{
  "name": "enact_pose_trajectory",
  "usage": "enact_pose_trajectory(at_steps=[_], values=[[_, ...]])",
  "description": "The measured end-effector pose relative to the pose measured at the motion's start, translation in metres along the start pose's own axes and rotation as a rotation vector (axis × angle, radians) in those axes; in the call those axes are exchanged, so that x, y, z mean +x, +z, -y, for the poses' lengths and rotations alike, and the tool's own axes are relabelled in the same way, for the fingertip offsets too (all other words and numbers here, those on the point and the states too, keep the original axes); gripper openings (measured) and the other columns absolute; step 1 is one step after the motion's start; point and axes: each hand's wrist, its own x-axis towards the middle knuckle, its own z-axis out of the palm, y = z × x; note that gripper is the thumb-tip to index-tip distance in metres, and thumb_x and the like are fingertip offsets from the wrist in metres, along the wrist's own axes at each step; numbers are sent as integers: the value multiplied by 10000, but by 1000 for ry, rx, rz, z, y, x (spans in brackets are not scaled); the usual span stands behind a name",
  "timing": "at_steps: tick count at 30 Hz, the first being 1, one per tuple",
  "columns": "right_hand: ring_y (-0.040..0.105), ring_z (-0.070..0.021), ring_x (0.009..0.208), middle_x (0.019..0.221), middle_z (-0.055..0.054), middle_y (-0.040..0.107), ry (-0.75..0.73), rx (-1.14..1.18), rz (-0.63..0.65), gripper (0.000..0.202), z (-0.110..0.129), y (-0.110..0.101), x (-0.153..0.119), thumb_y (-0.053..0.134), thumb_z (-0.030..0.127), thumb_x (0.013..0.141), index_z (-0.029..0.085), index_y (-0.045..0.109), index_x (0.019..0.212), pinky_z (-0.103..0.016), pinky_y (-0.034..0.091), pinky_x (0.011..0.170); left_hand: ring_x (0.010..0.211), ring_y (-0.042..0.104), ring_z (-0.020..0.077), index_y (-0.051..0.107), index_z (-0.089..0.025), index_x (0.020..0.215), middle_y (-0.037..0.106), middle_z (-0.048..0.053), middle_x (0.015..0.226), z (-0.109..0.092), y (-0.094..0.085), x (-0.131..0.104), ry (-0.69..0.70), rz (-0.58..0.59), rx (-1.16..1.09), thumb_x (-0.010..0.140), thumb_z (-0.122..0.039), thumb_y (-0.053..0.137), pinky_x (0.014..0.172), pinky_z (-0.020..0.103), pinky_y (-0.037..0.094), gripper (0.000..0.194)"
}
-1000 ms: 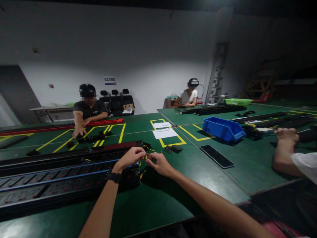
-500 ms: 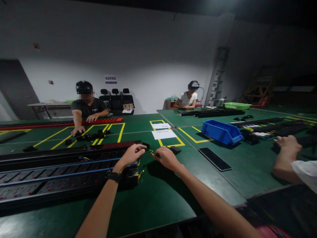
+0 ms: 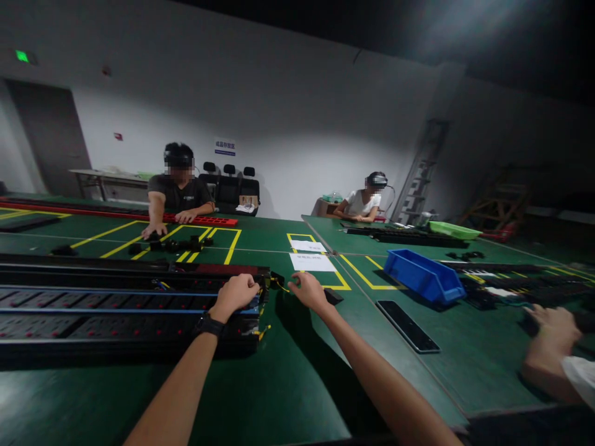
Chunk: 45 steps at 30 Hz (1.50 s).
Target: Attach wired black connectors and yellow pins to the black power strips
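Long black power strips point(image 3: 139, 327) with rows of sockets and red dots lie side by side at the left. My left hand point(image 3: 236, 295), a dark band on its wrist, rests over their right end with its fingers curled in; what they grip is hidden. A small black end piece point(image 3: 277, 280) sits just beyond the far strip's end, with a thin yellow wire point(image 3: 282, 287) coming from it. At that wire's tip, the thumb and forefinger of my right hand point(image 3: 309, 291) are bent together in a pinch. More yellow wire ends point(image 3: 264, 333) stick out of the nearest strip.
A black block point(image 3: 333, 296) lies beside my right hand. Further right are a phone point(image 3: 408, 326) and a blue bin point(image 3: 423, 279). Paper sheets point(image 3: 312, 262) lie ahead. A co-worker's hand point(image 3: 555, 325) is at the right; two people sit across the green table point(image 3: 288, 384).
My left hand has drawn back a little from the end piece onto the strip's end. My right hand stays by the yellow wire. The whole view has tilted and shifted.
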Motion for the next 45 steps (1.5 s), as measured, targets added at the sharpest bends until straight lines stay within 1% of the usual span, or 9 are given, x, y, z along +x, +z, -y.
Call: enact_pose_trajectory(at_steps=[8, 14, 19, 24, 29, 36, 39, 41, 45], values=[[681, -203, 966, 1052, -112, 758, 105, -145, 27, 288, 12, 21, 41, 490, 254, 1007, 181, 768, 1032, -260, 460, 773, 919, 716, 314, 708, -246, 863, 766, 113, 948, 0, 5, -3, -11, -50, 22, 855, -385, 544, 767, 373, 497, 214], [659, -275, 1070, 1095, -177, 736, 57, -338, 114, 214, 4, 9, 34, 608, 275, 962, 146, 779, 980, -321, 481, 843, 946, 719, 339, 730, -232, 909, 764, 141, 967, -3, 7, -6, -5, -76, 52, 868, -383, 537, 806, 415, 512, 248], [676, -248, 999, 1028, -151, 746, -87, -300, 98, 375, 25, 19, 22, 480, 380, 1032, 174, 787, 969, -311, 483, 841, 948, 722, 309, 740, -244, 933, 768, 123, 984, -3, 9, -7, 26, -77, 77, 883, -384, 537, 825, 387, 513, 251], [695, -226, 951, 976, -115, 764, -85, -240, 82, 305, 44, 26, 12, 497, 255, 994, 200, 788, 920, -269, 482, 776, 961, 716, 302, 736, -250, 920, 767, 100, 1012, -3, 12, -9, 93, -83, 109, 911, -370, 508, 826, 381, 513, 258], [721, -238, 896, 938, -122, 772, -76, -224, 120, 303, 43, 17, 1, 505, 263, 975, 198, 791, 898, -273, 488, 731, 964, 707, 288, 725, -259, 994, 737, 98, 1095, -3, 14, -8, 135, -90, 150, 929, -334, 480, 819, 375, 515, 265], [710, -319, 946, 961, -216, 745, 118, -374, 134, 257, 24, -11, -10, 532, 191, 940, 129, 781, 968, -371, 501, 791, 999, 702, 315, 737, -282, 1090, 711, 114, 1143, -5, 14, -6, 162, -37, 209, 952, -335, 440, 851, 416, 517, 332], [653, -334, 1062, 1024, -209, 729, 18, -344, 29, 270, 32, -13, -13, 511, 214, 974, 142, 764, 1034, -413, 470, 888, 1015, 702, 327, 715, -294, 1176, 707, 124, 1180, -6, 13, -6, 166, -33, 225, 960, -345, 427, 864, 431, 518, 364], [621, -306, 1105, 1108, -167, 714, -142, -231, -23, 304, 43, -9, -15, 512, 256, 999, 183, 702, 1224, -407, 448, 940, 1014, 706, 328, 691, -305, 1236, 706, 130, 1188, -6, 13, -5, 184, -27, 263, 970, -354, 412, 863, 433, 520, 389], [601, -235, 1106, 1186, -93, 698, -413, -8, -8, 354, 65, 0, -19, 502, 306, 1031, 246, 604, 1364, -345, 430, 974, 992, 718, 332, 705, -280, 1199, 716, 142, 1156, -4, 15, -3, 212, -11, 350, 976, -326, 383, 837, 429, 527, 395]])
